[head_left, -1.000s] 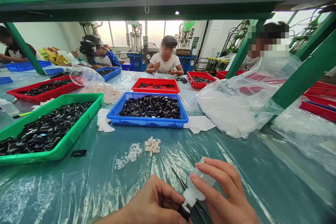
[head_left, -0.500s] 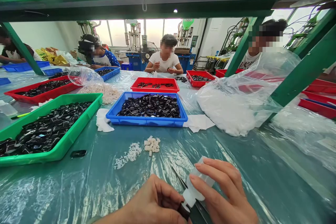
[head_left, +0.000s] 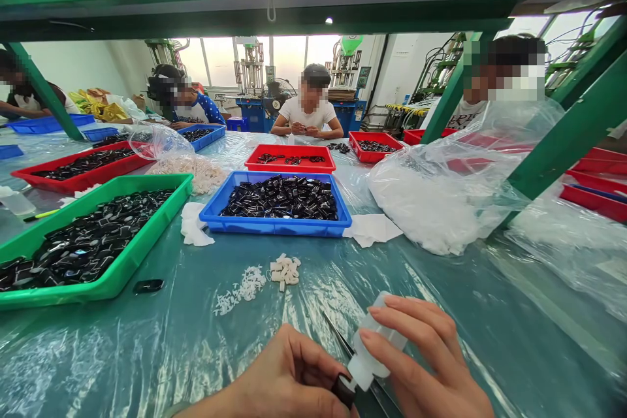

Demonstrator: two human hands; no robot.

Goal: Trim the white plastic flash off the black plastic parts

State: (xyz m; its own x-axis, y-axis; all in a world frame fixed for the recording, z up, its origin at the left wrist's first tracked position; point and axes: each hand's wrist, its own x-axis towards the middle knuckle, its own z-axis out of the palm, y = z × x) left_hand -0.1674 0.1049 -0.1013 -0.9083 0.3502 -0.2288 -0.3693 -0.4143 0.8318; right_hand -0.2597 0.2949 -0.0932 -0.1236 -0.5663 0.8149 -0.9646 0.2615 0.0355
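Near the bottom centre, my left hand (head_left: 289, 379) has its fingers wrapped round a small black part (head_left: 343, 390). My right hand (head_left: 431, 356) grips a translucent white bottle (head_left: 379, 333), its narrow tip pointing down and left at the black part. Dark tweezers (head_left: 337, 332) run beneath the bottle, their points toward the upper left; whether the right hand holds them too is unclear. Beyond the hands lie a pile of cream pieces (head_left: 285, 271) and a heap of small white bits (head_left: 241, 289).
A blue tray (head_left: 277, 227) of black parts stands ahead, a green tray (head_left: 110, 274) at left, one loose black part (head_left: 148, 286) beside it. Clear bags (head_left: 431, 202) and a green post (head_left: 573, 124) stand right. A green shelf (head_left: 147, 3) crosses above. People sit opposite.
The bottle and my right hand have shifted slightly right, and the tip sits a little differently at the black part. The person opposite has brought both hands together.
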